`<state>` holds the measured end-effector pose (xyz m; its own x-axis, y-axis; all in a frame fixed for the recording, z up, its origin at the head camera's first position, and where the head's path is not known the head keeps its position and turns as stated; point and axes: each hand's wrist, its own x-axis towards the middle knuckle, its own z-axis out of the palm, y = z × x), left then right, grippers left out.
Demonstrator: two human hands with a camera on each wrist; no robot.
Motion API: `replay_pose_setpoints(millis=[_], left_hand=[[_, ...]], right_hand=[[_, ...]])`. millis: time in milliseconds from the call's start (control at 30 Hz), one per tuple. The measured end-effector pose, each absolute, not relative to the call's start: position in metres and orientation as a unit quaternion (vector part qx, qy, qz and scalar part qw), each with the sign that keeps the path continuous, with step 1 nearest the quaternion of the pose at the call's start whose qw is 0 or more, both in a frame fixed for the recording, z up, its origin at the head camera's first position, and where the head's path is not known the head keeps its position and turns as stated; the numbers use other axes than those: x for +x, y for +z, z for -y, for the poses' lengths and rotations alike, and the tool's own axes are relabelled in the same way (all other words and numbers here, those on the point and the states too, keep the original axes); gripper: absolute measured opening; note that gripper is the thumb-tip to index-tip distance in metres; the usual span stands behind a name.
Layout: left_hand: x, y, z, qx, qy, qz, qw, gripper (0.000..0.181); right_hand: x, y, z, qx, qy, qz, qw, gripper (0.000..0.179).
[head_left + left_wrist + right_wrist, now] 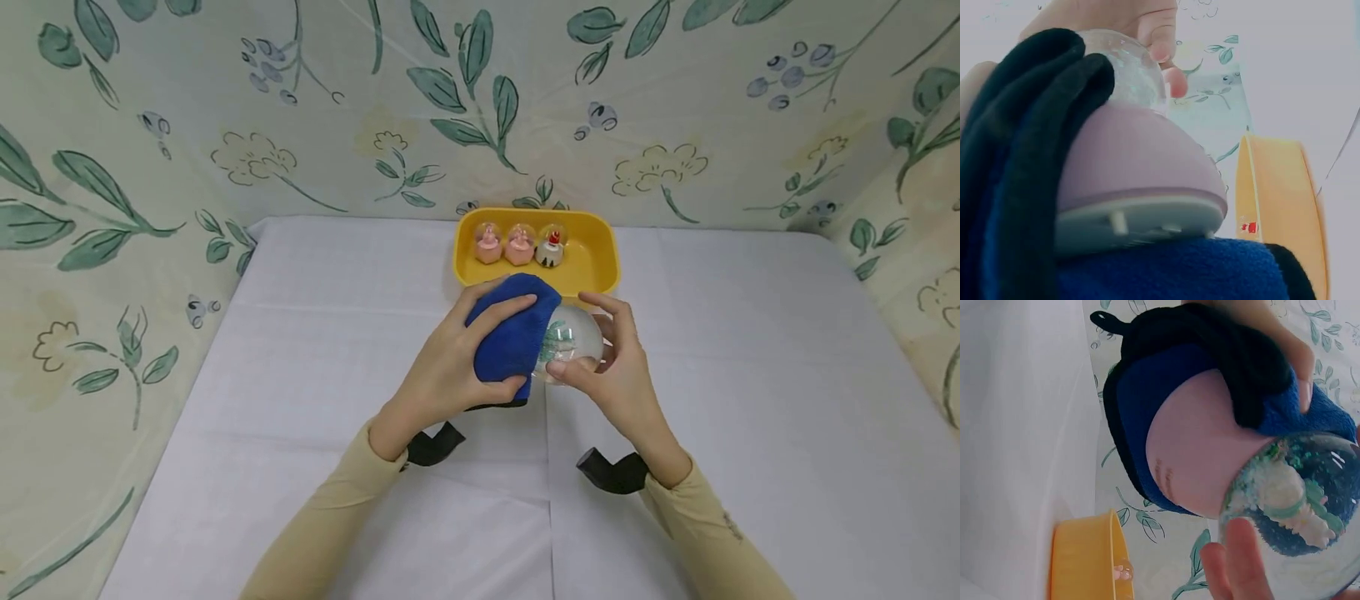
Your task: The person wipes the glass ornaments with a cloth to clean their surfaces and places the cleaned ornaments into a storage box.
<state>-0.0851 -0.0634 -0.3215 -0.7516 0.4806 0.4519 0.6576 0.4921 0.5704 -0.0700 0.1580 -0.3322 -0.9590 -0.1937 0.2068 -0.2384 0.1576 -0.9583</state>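
Above the white tabletop, a snow globe [576, 333] lies tilted on its side between both hands. Its clear dome [1297, 500] holds a small white figure and green glitter. My left hand [442, 358] grips a blue cloth with black edging [510, 333], wrapped against the globe's base. That base [1141, 156] is pink with a pale underside, visible from both wrists but covered by the cloth in the head view. My right hand [622, 375] holds the dome, thumb in front and fingers behind it.
Just beyond the hands, a yellow tray [591, 258] stands at the table's back edge. Two pink mini globes [488, 243] and a white one with a red top [551, 248] sit inside it. Black wrist mounts [437, 446] stick out beneath both wrists. Patterned fabric hangs behind.
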Motion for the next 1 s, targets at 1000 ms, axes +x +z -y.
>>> replay_pose_setpoints(millis=[1000], left_hand=[[-0.083, -0.315, 0.066, -0.361, -0.332, 0.859, 0.149, 0.076]], right_hand=[[-0.068, -0.334, -0.156, 0.144, 0.583, 0.794, 0.092, 0.057]])
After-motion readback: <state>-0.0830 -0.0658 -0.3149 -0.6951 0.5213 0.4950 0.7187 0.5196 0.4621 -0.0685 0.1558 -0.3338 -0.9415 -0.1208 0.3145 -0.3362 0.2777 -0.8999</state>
